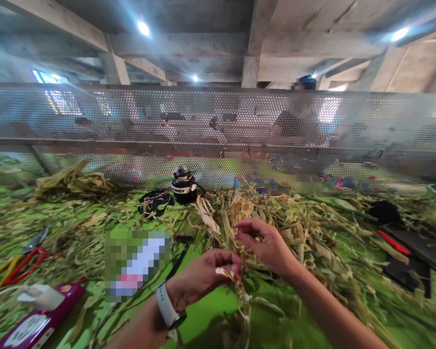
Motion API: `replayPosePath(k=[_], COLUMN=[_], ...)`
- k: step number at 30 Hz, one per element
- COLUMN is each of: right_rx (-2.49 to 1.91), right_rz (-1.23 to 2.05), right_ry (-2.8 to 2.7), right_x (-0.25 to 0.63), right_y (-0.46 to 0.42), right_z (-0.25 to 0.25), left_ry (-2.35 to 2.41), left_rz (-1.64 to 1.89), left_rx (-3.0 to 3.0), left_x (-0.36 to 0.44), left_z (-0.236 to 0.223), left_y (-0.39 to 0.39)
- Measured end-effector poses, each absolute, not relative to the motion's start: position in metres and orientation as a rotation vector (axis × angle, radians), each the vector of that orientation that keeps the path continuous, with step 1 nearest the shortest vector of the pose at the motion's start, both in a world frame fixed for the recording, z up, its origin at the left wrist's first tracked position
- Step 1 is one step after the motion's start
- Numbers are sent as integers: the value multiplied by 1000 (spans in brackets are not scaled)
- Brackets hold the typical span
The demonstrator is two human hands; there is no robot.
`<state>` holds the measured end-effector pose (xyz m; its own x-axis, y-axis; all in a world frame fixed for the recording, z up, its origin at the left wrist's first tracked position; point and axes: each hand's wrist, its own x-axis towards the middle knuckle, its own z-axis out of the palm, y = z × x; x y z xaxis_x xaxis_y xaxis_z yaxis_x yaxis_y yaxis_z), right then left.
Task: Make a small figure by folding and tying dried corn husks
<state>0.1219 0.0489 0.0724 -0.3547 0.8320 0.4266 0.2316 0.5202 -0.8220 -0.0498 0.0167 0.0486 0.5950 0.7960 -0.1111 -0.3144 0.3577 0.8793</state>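
Low in the middle, my left hand [201, 276], with a white-strapped watch [166, 305] at the wrist, is closed in a pinch on a twisted strand of dry corn husk [244, 310]. The strand hangs below my fingers toward the near edge. Slightly higher and to the right, my right hand [271, 245] has its thumb and forefinger brought together at the upper husk strips [227, 223]. Those strips fan out beyond both hands. Exactly which strip lies between the right fingertips is partly hidden.
Loose husks [312, 218] litter the green table. A black jar [183, 186] stands at the back before a perforated metal screen [218, 121]. Red-handled scissors [27, 264] and a purple power strip [47, 320] lie left, dark devices [410, 252] right. A person [298, 121] is behind the screen.
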Motion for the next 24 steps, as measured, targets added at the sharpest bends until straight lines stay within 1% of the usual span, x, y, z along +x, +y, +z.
replayPosePath(k=[14, 17, 20, 24], right_rx=[-945, -952, -985, -1070], right_rz=[744, 717, 556, 234], right_ry=[-1951, -1996, -1989, -1903], right_x=[116, 115, 121, 132], right_y=[49, 49, 50, 46], right_z=[67, 68, 74, 88], left_ry=[583, 588, 656, 758], left_rz=[754, 794, 886, 1037], left_rx=[876, 889, 889, 866], left_x=[-49, -48, -46, -45], left_z=[57, 54, 47, 48], left_y=[14, 15, 19, 23])
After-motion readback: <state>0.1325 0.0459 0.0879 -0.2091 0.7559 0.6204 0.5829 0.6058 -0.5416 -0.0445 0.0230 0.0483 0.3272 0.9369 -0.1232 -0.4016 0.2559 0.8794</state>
